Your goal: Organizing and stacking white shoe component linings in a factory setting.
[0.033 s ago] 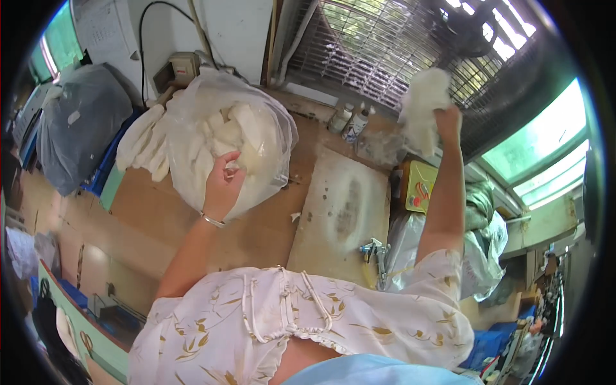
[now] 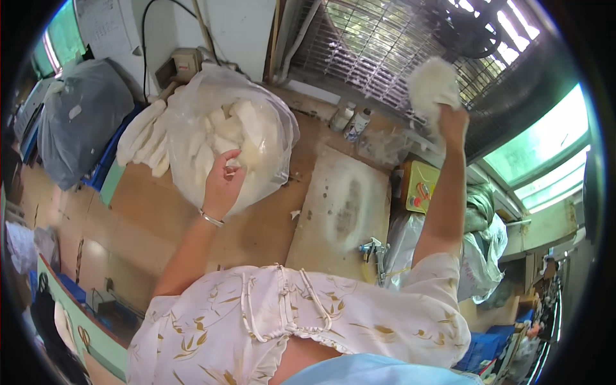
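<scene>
At the upper right, my right hand (image 2: 453, 123) is closed on a fuzzy white piece (image 2: 434, 90), held up before the wire mesh. Motion blurs the piece, so its exact kind does not show. My left hand (image 2: 222, 186) is at the near side of a clear plastic bag (image 2: 279, 160), fingers bent together. Whatever those fingers hold, if anything, is too small to make out. Several soft white pieces (image 2: 247, 125) fill the open bag. Beside it on the left, long white soft pieces (image 2: 144, 138) lie in a bunch.
A worn pale board (image 2: 340, 199) lies on the brown bench (image 2: 256, 237). Two small bottles (image 2: 350, 122) stand at the back. A yellow tray (image 2: 421, 183) and a spray-gun-like tool (image 2: 374, 250) are on the right. A dark fan (image 2: 471, 32) hangs before the mesh; a grey bag (image 2: 83, 122) sits far left.
My right hand has moved slightly up and to the right. The fuzzy white piece in it has gone from a long shape to a rounder one. My left hand stays at the bag.
</scene>
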Available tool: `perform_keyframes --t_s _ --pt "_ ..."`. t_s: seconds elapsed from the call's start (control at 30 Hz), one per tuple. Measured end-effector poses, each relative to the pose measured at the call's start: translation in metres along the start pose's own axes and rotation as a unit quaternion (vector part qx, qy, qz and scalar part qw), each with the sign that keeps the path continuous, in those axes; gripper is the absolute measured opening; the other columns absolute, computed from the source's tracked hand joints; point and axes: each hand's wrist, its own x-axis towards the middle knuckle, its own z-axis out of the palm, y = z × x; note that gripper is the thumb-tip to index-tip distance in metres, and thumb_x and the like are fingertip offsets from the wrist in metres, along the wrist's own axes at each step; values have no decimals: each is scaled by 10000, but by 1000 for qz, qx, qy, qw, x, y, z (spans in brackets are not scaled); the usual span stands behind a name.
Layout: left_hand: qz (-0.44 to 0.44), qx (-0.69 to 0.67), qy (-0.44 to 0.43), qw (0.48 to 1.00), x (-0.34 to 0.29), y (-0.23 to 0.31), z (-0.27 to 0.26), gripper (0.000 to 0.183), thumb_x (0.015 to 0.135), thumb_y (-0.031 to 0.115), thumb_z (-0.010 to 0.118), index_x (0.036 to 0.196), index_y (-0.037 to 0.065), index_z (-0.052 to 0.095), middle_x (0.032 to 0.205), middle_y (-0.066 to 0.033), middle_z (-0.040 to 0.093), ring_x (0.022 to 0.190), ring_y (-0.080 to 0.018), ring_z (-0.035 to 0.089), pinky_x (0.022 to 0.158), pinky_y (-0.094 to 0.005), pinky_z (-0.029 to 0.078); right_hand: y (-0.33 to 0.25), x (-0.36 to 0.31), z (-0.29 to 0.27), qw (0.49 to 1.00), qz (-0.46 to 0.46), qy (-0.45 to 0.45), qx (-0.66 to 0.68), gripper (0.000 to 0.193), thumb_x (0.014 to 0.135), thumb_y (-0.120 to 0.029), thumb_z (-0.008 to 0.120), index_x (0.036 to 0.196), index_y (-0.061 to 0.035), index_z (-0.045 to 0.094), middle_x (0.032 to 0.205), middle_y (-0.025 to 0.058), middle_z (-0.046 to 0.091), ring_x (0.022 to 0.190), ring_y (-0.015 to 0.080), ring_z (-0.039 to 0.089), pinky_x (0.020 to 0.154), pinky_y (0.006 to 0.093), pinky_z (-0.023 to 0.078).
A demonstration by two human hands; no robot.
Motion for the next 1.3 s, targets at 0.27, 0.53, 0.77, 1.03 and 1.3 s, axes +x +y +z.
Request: perform_keyframes --t_s 0.27,0.53,0.77,1.03,1.3 --pt "16 12 75 997 -21 -26 -21 375 827 95 597 1183 22 501 1104 -62 555 743 -85 532 656 -227 460 -32 19 -70 965 127 161 164 305 822 -225 595 1018 8 608 993 136 633 898 232 622 775 356 478" --pt "51 55 63 995 -34 -32 -27 399 822 121 609 1192 33 490 1155 -69 542 826 -131 569 686 -258 488 -5 14 14 988 61 57 132 384 786 -309 596 981 20 627 911 276 614 910 414 594 743 444 459" --pt "-10 32 72 997 -33 -43 -52 381 828 89 595 1192 34 496 1054 -48 574 727 -89 534 608 -226 455 -74 8 -76 732 105 172 651 433 877 -256 572 1235 -26 491 1062 148 604 980 238 603 823 350 500" --pt "39 19 -69 997 -4 -16 -14 390 820 123 630 1184 48 510 1139 -67 547 888 -127 559 714 -248 480 7 -66 105 984 115 -56 128 244 769 -143 635 987 -34 644 863 70 661 804 156 620 700 294 483" --pt "217 81 -184 955 28 78 52 546 794 159 677 1278 61 445 1227 -72 521 1110 -184 506 918 -317 417 -148 -86 1 858 26 -231 458 258 777 -33 598 1031 -22 638 921 2 649 844 77 557 770 257 465"
